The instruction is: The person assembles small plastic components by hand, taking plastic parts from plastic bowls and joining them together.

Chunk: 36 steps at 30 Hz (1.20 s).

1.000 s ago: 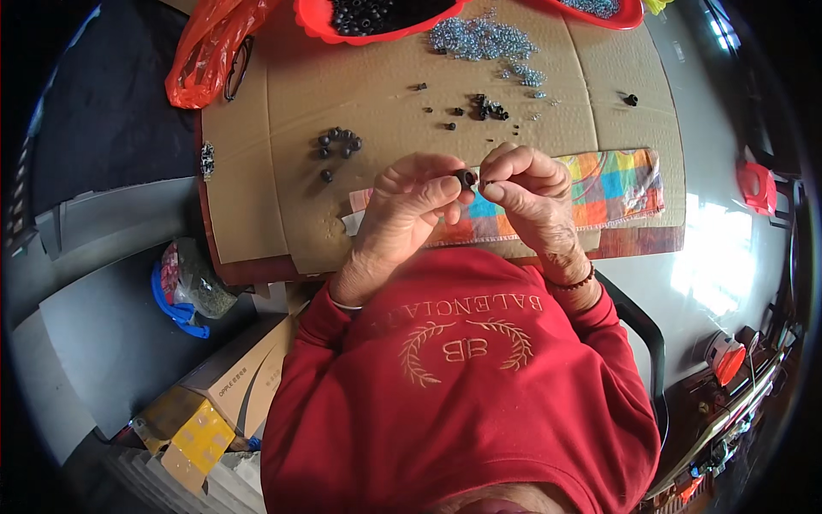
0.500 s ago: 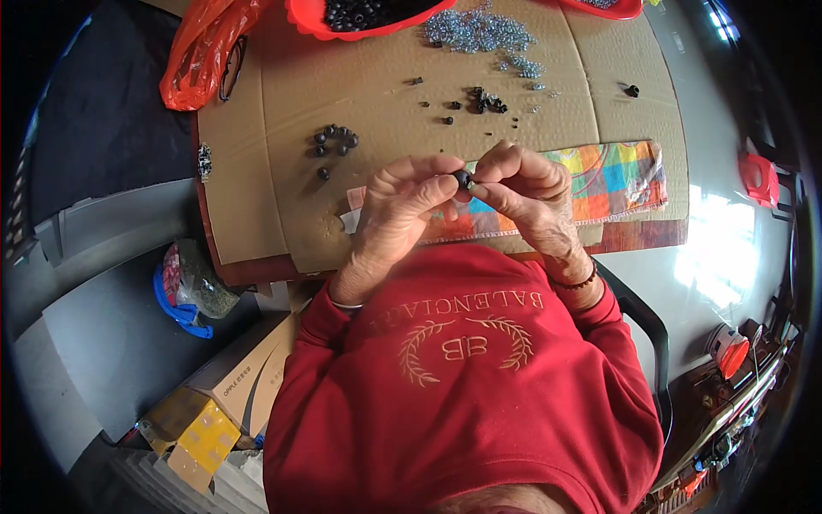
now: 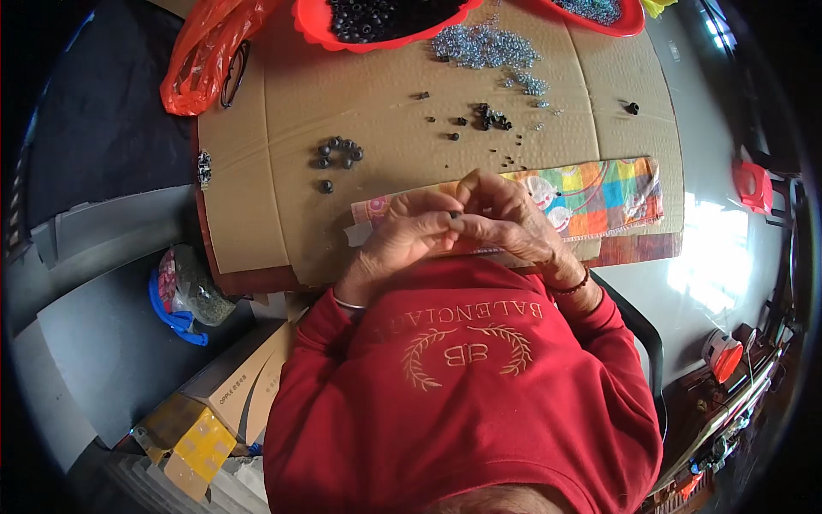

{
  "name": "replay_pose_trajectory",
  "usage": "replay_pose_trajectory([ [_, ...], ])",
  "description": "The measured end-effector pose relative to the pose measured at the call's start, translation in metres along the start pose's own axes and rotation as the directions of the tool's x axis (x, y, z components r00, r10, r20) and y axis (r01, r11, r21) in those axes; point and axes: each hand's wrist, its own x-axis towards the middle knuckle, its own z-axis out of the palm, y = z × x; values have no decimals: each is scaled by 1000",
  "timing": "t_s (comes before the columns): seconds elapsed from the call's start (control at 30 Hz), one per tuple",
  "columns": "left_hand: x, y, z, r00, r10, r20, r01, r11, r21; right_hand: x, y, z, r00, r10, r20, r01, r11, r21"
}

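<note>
My left hand [image 3: 402, 240] and my right hand [image 3: 505, 218] meet fingertip to fingertip over the near edge of a cardboard sheet [image 3: 282, 206]. Between the fingertips sits a small dark part [image 3: 454, 216], mostly hidden by the fingers. Just beyond the hands lies a colourful patterned cloth [image 3: 599, 197]. A cluster of dark round pieces [image 3: 338, 152] rests on the cardboard to the left. Small black bits [image 3: 488, 118] and a pile of shiny metal pieces [image 3: 488, 47] lie farther back.
A red tray [image 3: 317, 26] with black pieces stands at the back, a second red tray [image 3: 629, 21] to its right. An orange plastic bag [image 3: 201, 60] lies back left. Cardboard boxes [image 3: 231, 385] and a blue bag [image 3: 175, 291] sit on the floor at left.
Both hands have drawn closer to my body and lower over the cardboard's near edge. The fingers have closed in around the small dark part.
</note>
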Motion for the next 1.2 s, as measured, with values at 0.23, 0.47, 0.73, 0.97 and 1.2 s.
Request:
replay_pose_trajectory([
  [0.23, 0, -10, -8, 994, 99, 56, -100, 995, 25, 23, 2, -32, 659, -722, -211, 144, 397, -907],
  [0.47, -4, -26, -16, 969, 202, 140, -202, 979, -15, 60, 14, -45, 571, -815, 101, -8, -128, -992],
  [0.73, -3, -24, -13, 970, 199, 137, -201, 980, 3, 68, 11, -45, 622, -770, 138, -13, -187, -982],
  [0.97, -7, -22, -14, 983, 167, 74, -167, 986, -1, 27, 9, -30, 905, -357, -232, 329, 932, -153],
  [1.2, -8, -10, -17, 986, 162, -31, -164, 976, -142, 14, 25, -16, 917, -330, -224, 359, 928, 103],
])
